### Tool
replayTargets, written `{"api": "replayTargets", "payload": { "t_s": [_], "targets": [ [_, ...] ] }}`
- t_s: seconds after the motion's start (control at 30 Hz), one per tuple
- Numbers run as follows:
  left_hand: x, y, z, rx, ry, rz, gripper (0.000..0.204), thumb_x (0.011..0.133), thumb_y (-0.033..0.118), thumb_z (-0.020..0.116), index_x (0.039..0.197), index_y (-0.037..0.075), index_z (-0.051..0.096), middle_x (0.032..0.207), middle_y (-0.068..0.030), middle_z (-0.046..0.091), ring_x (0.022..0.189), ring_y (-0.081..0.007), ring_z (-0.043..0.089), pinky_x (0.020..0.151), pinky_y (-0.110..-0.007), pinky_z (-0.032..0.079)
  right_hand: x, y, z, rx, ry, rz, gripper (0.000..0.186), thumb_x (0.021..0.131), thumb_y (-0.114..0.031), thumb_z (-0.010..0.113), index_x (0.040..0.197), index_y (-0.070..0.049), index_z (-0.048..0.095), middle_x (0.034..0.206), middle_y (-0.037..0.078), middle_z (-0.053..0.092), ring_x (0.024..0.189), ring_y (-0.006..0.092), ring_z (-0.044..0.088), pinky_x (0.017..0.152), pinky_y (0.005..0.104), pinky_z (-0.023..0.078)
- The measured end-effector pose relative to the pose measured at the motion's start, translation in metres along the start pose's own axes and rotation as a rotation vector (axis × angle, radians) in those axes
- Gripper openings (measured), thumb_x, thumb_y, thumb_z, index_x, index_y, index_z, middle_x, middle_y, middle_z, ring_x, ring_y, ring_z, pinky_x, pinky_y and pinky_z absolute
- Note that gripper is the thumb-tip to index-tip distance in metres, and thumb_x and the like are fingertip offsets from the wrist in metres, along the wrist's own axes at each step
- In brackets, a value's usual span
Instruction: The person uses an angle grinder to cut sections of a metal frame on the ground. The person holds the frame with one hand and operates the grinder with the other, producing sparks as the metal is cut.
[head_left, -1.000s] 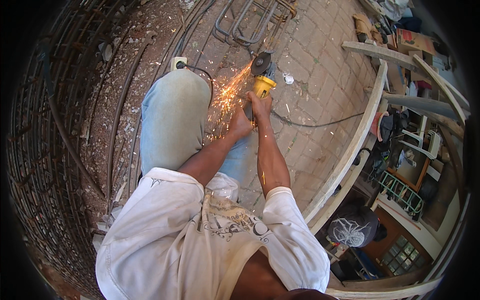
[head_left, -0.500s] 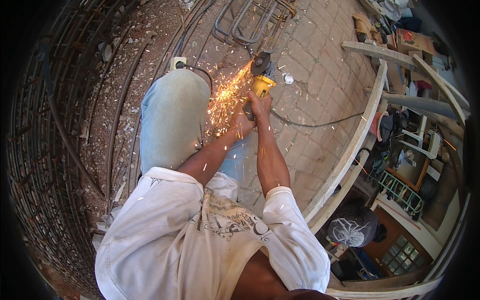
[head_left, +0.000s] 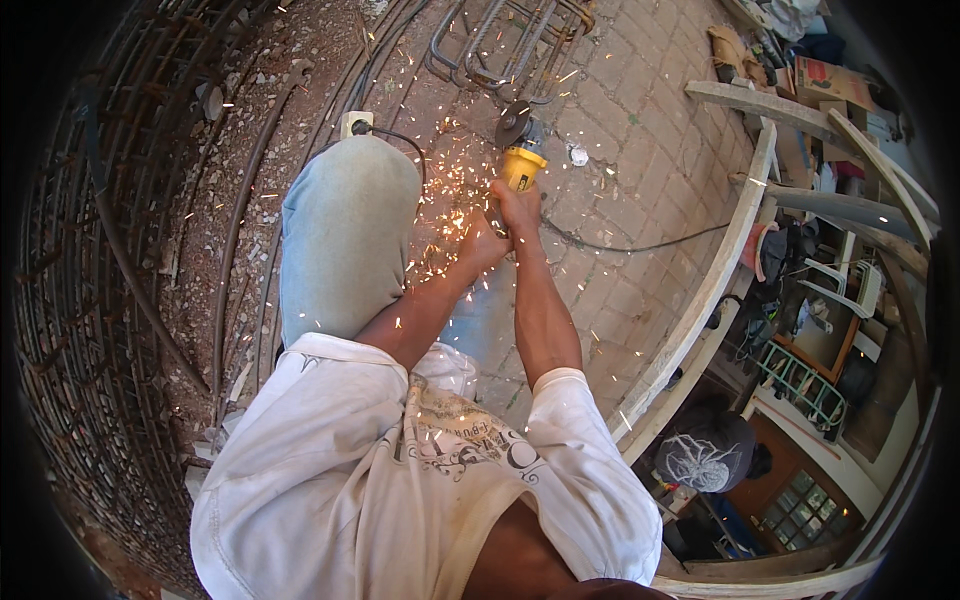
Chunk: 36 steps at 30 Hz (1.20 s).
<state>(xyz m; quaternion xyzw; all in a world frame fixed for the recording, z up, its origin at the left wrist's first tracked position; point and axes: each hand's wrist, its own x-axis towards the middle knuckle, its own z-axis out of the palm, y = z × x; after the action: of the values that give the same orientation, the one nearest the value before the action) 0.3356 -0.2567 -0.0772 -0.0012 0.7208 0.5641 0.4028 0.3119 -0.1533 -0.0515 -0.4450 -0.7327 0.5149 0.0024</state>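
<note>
Beyond grinder (head_left: 521, 160) lies rebar (head_left: 480, 45); I see right hand (head_left: 520, 208) gripping body, left hand (head_left: 483, 243) steadying (sparks flying).

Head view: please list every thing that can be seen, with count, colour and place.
Angle grinder: one, yellow body, dark disc, held over the paving, sparks around it.
Bent rebar pieces: several, grey, top centre, at the disc.
Power cable: one, dark, across the brick paving.
Socket block: one, pale, above the knee.
Rebar cage: one, rusty, left.
Wooden planks: several, pale, right.
Left hand: on the grinder's rear.
Right hand: gripping the grinder's body.
</note>
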Motion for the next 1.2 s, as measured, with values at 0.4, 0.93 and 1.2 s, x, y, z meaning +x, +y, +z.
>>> {"api": "replayTargets", "payload": {
  "t_s": [0.4,0.93,1.2],
  "targets": [
    [-0.034,0.024,-0.008,0.322,-0.071,0.056,0.075,0.065,0.038,0.085,0.11,-0.006,0.044,0.095,-0.0323,0.066,0.091,-0.047,0.067,0.077,-0.05,0.054,-0.029,0.022,-0.018,0.261,0.23,0.009,0.046,0.068,-0.021,0.077,0.103,0.001,0.056,0.087,0.009,0.066,0.075,0.0188,0.064,0.068,0.0335,0.051],
    [-0.06,0.065,-0.088,0.241,0.074,0.276,0.07,0.069,0.033,0.081,0.113,-0.006,0.042,0.097,-0.0304,0.066,0.092,-0.0457,0.067,0.079,-0.049,0.053,-0.067,-0.088,0.026,0.172,0.239,-0.133,0.039,0.065,-0.029,0.077,0.085,0.001,0.064,0.079,0.015,0.069,0.072,0.0258,0.068,0.065,0.0384,0.052],
    [-0.043,0.063,-0.152,0.244,0.038,0.197,0.079,0.065,0.037,0.084,0.119,-0.005,0.043,0.104,-0.0298,0.066,0.097,-0.0422,0.067,0.082,-0.047,0.053,-0.053,-0.101,0.098,0.06,0.237,-0.051,0.04,0.066,-0.026,0.078,0.092,0.001,0.067,0.084,0.012,0.07,0.075,0.0219,0.068,0.067,0.0359,0.052]
  ]
}}
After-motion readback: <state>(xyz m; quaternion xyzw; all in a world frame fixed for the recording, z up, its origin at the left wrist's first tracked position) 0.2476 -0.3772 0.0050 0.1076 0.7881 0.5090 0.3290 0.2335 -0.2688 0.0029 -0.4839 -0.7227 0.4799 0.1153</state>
